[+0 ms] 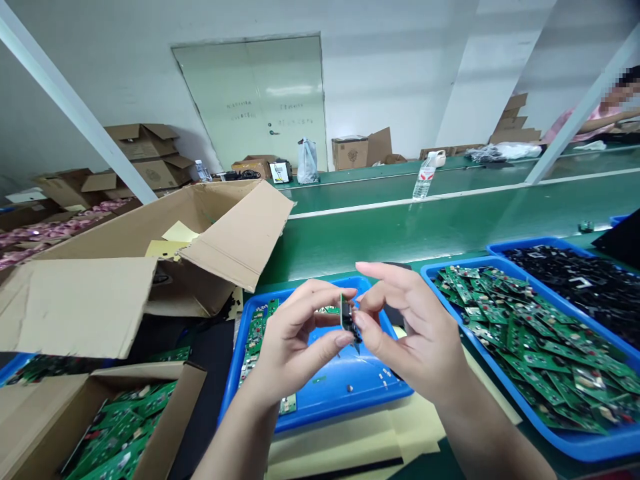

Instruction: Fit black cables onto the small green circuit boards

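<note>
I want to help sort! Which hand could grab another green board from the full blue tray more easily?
Probably the right hand: the full blue tray lies just beside it, while the left hand is farther off, pinching the small board.

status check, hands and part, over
Left hand and right hand both pinch a small circuit board. Held above blue tray. Nothing blocking.

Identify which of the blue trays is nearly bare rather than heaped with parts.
The blue tray directly beneath the hands: mostly bare blue floor, few boards. The right-hand tray is heaped with green boards; the far-right tray holds black parts.
</note>
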Demonstrator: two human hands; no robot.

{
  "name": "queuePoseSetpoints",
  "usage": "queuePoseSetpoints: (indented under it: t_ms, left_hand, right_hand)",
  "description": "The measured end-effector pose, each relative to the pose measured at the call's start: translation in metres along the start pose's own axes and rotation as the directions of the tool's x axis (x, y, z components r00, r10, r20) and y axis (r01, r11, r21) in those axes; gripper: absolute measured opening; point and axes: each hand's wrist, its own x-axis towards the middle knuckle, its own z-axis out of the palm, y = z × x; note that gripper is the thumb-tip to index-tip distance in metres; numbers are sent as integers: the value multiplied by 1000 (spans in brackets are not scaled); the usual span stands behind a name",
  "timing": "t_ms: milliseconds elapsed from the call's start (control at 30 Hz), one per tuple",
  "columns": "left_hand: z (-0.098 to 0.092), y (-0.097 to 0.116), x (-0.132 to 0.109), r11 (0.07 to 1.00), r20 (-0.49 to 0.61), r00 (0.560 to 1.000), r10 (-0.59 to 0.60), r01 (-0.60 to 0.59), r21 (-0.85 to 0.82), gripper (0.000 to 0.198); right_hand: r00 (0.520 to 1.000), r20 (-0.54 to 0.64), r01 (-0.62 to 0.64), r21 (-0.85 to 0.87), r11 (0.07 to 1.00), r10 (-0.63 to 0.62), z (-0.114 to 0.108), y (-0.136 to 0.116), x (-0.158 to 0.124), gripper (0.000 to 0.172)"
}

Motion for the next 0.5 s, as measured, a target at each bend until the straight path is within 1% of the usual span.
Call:
queuePoseSetpoints:
  t_ms: [67, 167, 300, 400, 500]
  left_hand:
    - [1, 2, 0, 999, 0, 999, -51, 51, -16, 28]
    - [1, 2, -2, 989, -21, 991, -134, 133, -62, 31]
    - [4, -2, -6, 974, -33, 980, -196, 191, -117, 33]
    - [9, -6, -9, 967, -78, 968, -237, 227, -113, 32]
    - [16, -8, -9, 959, -144, 952, -270, 251, -134, 31]
  right_hand:
    - [999, -8, 40, -51, 998, -41, 0, 0, 1, 42]
    - [995, -31, 86, -161, 983, -92, 1, -2, 2, 38]
    - [986, -91, 106, -296, 949, -138, 3, -3, 3, 27]
    - [981, -99, 128, -332, 935, -169, 4, -4, 5, 14]
    - [977, -130, 110, -368, 923, -169, 6, -4, 7, 12]
